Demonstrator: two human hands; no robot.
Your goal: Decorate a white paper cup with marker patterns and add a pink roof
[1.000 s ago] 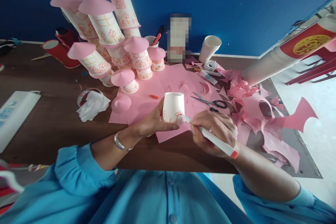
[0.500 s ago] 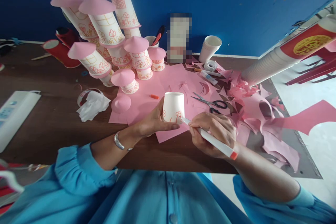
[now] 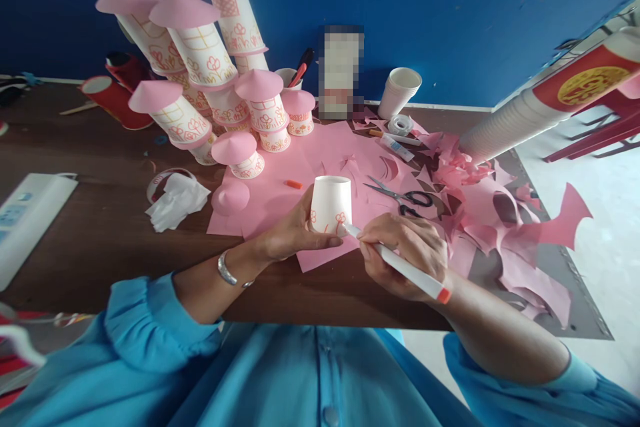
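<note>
A white paper cup [image 3: 332, 200] with red flowers drawn near its lower edge is held in my left hand [image 3: 293, 230], thumb along the bottom. My right hand [image 3: 403, 253] is closed round a white marker [image 3: 413, 273] with a red end. The marker's tip touches the cup by one flower's stem. An orange-red marker cap [image 3: 294, 184] lies on pink paper [image 3: 270, 207] beyond the cup. Black-handled scissors [image 3: 400, 197] rest to the right, a pink paper cone [image 3: 231, 197] to the left.
Decorated cup towers [image 3: 200, 47] with pink cone roofs stand at the back left. Paper scraps [image 3: 480, 207] cover the right side, beside a long stack of cups [image 3: 530, 107]. A tape roll with white tissue [image 3: 179, 201] and a power strip [image 3: 35, 220] lie left.
The marker tip has shifted very slightly along the flower's stem. At the right table edge, a hanging pink scrap has swung or curled to a different shape.
</note>
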